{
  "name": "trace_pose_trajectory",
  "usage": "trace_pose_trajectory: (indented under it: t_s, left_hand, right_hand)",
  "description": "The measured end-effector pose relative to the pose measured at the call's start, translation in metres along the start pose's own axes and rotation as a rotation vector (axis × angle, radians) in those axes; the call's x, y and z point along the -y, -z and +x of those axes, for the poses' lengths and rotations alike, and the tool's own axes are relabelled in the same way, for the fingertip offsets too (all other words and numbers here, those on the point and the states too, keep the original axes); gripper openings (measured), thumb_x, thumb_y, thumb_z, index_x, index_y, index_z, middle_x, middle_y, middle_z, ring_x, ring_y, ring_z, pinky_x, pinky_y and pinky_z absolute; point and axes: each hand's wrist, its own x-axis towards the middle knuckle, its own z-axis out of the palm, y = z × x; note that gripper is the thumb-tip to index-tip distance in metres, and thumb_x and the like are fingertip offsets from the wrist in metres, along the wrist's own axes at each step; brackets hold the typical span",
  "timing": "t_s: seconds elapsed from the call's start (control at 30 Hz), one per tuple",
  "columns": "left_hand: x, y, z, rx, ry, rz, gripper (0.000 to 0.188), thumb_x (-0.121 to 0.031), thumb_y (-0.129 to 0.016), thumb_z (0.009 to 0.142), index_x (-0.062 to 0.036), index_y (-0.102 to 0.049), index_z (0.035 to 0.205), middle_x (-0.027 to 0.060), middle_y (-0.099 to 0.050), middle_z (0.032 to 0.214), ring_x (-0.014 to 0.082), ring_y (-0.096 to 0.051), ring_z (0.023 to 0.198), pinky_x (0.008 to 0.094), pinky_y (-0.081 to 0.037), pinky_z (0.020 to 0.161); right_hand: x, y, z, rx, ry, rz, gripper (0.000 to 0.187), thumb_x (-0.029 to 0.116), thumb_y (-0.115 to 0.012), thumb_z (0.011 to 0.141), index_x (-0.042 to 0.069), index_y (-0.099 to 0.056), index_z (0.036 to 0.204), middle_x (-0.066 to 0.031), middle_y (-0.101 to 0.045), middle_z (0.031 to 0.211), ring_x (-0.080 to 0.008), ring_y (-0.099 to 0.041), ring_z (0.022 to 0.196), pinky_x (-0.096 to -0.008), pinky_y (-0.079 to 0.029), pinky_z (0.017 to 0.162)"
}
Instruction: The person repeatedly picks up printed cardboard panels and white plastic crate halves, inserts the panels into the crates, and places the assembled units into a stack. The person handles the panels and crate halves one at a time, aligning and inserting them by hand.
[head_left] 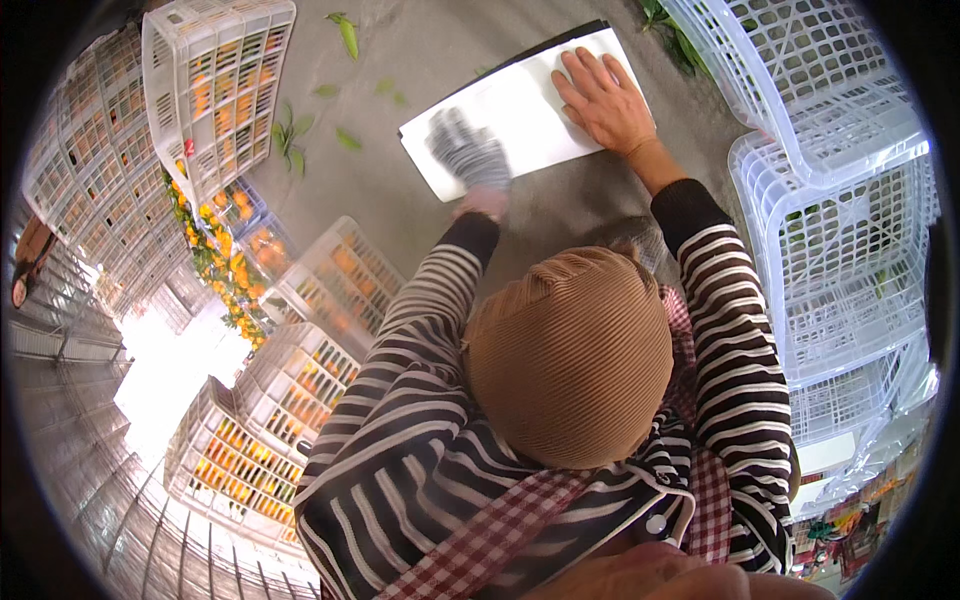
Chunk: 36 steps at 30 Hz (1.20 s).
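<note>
A white rectangular sheet (530,110), with a dark layer showing along its far edge, lies tilted on the grey floor. My right hand (605,105), bare, rests on its right part with fingers spread. Over its left part is my left hand (462,145), in a grey striped glove. That hand is blurred, but its fingers look stretched out, and nothing shows in them. Both arms wear dark sleeves with white stripes. Between them bulges a rounded brown corduroy shape (570,360), hiding the floor close to me.
White crates (215,90) holding orange fruit stand stacked at left. Loose oranges (225,260) with leaves lie among them. At right rise stacks of pale plastic baskets (850,220). Green leaves (290,135) are scattered on the floor (400,45).
</note>
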Motion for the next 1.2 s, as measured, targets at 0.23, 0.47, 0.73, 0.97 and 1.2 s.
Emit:
trace_pose_trajectory:
  t_s: [0.23,0.47,0.73,0.97,1.2]
  left_hand:
    - [-0.076,-0.015,-0.005,-0.056,-0.407,-0.072,0.061,-0.029,-0.057,0.081,-0.0015,-0.041,0.134,0.0179,-0.036,0.14,0.0335,-0.025,0.136,0.0524,-0.01,0.113]
    - [0.043,0.01,0.005,-0.015,0.136,0.059,0.06,-0.023,-0.053,0.086,-0.0025,-0.034,0.139,0.0181,-0.032,0.145,0.0318,-0.021,0.139,0.0474,-0.012,0.114]
    - [0.061,-0.009,0.002,-0.184,0.03,0.039,0.06,-0.023,-0.057,0.084,-0.0028,-0.037,0.137,0.0179,-0.034,0.142,0.0327,-0.023,0.138,0.0485,-0.015,0.113]
    - [0.064,-0.002,0.005,-0.072,0.073,-0.017,0.058,-0.021,-0.057,0.083,-0.0028,-0.039,0.136,0.0177,-0.033,0.144,0.0337,-0.025,0.137,0.0487,-0.015,0.113]
    - [0.052,0.005,0.002,-0.078,0.113,-0.063,0.057,-0.018,-0.051,0.086,-0.0037,-0.035,0.139,0.0185,-0.027,0.147,0.0328,-0.021,0.138,0.0433,-0.012,0.114]
  right_hand:
    - [0.001,0.003,0.0,0.041,0.006,-0.017,0.044,0.031,-0.055,0.088,0.015,-0.049,0.129,-0.006,-0.042,0.139,-0.0236,-0.034,0.132,-0.041,-0.027,0.109]
    - [-0.004,0.003,0.0,0.022,-0.01,0.033,0.041,0.033,-0.054,0.09,0.016,-0.049,0.127,-0.0042,-0.041,0.14,-0.0221,-0.034,0.132,-0.04,-0.028,0.109]
    - [0.064,-0.007,0.023,0.072,-0.127,0.271,0.054,0.031,-0.059,0.082,-0.004,-0.048,0.122,-0.017,-0.046,0.134,-0.0316,-0.039,0.13,-0.044,-0.03,0.107]
    - [0.108,-0.047,0.016,0.089,0.168,0.069,0.047,0.031,-0.049,0.087,0.012,-0.046,0.13,-0.0104,-0.037,0.144,-0.026,-0.029,0.137,-0.0437,-0.022,0.113]
    - [0.027,-0.01,0.019,0.009,-0.091,0.028,0.049,0.034,-0.059,0.083,0.013,-0.051,0.126,-0.0066,-0.044,0.139,-0.0231,-0.034,0.134,-0.0408,-0.026,0.11]
